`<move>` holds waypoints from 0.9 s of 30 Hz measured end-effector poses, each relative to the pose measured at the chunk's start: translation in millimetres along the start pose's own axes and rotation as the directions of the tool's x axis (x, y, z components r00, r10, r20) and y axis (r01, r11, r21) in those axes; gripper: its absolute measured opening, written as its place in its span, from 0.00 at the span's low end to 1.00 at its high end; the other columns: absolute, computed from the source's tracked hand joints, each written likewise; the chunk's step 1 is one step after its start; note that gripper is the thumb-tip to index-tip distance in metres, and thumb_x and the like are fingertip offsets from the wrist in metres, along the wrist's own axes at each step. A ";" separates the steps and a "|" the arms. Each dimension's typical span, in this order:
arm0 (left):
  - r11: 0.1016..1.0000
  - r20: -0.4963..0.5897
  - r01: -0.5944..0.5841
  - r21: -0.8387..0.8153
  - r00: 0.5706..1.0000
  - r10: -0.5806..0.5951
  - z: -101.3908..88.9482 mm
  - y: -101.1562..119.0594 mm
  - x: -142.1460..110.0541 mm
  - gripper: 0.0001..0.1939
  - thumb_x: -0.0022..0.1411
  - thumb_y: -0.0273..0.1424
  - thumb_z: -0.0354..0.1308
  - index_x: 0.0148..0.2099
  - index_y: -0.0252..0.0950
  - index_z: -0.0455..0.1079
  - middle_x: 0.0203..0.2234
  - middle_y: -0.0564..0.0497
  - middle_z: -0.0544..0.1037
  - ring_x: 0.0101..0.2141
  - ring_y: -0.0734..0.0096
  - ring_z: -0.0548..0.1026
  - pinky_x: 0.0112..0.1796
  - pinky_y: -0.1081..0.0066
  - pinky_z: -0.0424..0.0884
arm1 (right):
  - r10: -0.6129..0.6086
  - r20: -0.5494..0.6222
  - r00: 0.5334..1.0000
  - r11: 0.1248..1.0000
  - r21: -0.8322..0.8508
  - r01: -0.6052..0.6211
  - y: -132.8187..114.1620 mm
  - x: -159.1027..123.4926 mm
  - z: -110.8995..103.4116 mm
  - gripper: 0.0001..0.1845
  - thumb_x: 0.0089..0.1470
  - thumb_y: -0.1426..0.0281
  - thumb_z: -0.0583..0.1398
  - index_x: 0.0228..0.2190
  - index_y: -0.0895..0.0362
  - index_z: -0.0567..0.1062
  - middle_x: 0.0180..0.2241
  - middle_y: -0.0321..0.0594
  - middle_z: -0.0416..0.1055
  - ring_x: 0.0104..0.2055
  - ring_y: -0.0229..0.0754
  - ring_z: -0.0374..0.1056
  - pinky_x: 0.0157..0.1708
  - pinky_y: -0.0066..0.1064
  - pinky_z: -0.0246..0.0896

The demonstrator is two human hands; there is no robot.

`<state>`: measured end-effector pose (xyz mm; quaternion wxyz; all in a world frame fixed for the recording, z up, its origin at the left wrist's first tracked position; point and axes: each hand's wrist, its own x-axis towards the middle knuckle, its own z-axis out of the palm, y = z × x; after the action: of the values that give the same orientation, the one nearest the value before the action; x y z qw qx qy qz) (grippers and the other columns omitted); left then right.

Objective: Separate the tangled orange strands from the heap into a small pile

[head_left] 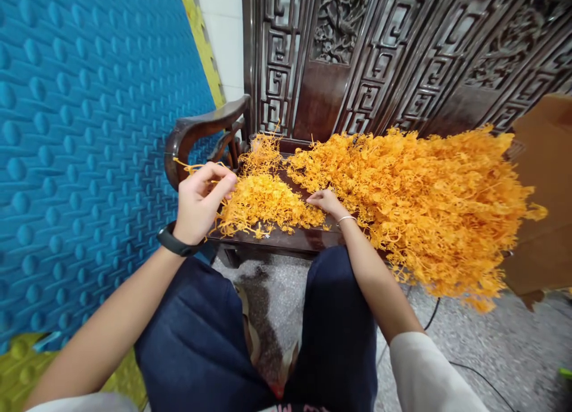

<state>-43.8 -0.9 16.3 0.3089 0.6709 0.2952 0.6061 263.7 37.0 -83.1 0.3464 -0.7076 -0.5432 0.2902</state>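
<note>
– Dark carved panels (319,102) rise behind the small heap (268,203) of orange pieces, and the wooden surface (304,240) shows along its front. Where are the hands?

– Left hand (201,204) at the heap's left side, right hand (329,203) at its right edge.

– What has each grip got?

– The left looks pinched on a thin orange strand (181,163). The right has its fingertips drawn together low by the heap; I cannot tell whether anything is between them.

– How does the strand lie?

– Its long axis runs roughly sideways behind the left fingers, the loose end pointing left, away from the small heap.

– And the large mound (438,203)?

– Right of the small heap, with a strip of dark wood showing between the two. The right hand sits at that gap, so it is clearly nearer the mound; the left is across the heap from it.

– So which is nearer the small heap?

– Both are right beside it, one on either side.
</note>
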 end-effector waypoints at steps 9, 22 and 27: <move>0.999 -0.059 0.036 -0.003 0.998 -0.036 -10.2 1.3 4.0 0.05 0.54 0.28 0.58 0.27 0.34 0.67 0.19 0.56 0.69 0.20 0.79 0.67 0.23 0.75 0.64 | -0.344 0.086 0.935 0.917 0.246 0.315 -50.8 -35.9 12.3 0.14 0.49 0.63 0.60 0.36 0.59 0.73 0.36 0.41 0.72 0.34 0.36 0.66 0.38 0.31 0.62; 0.987 0.045 0.157 0.044 0.986 -0.159 -17.1 -6.8 2.2 0.08 0.53 0.31 0.59 0.38 0.36 0.70 0.31 0.53 0.74 0.24 0.77 0.70 0.29 0.72 0.68 | -0.104 0.695 0.711 0.990 0.139 0.008 -58.5 -61.0 116.8 0.04 0.49 0.76 0.58 0.28 0.61 0.74 0.24 0.35 0.71 0.23 0.30 0.64 0.24 0.21 0.56; 0.985 0.092 0.169 0.023 0.981 -0.171 -16.8 -6.0 2.2 0.16 0.51 0.28 0.58 0.45 0.36 0.70 0.35 0.50 0.75 0.29 0.74 0.72 0.34 0.69 0.70 | 0.006 0.596 0.803 0.988 0.120 -0.097 -56.2 -46.3 111.1 0.06 0.50 0.80 0.55 0.25 0.61 0.71 0.24 0.36 0.71 0.21 0.28 0.62 0.21 0.19 0.54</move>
<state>-60.5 5.5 14.3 0.3681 0.6733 0.3410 0.5430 133.2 21.1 -102.0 0.2013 -0.5689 -0.5823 0.5448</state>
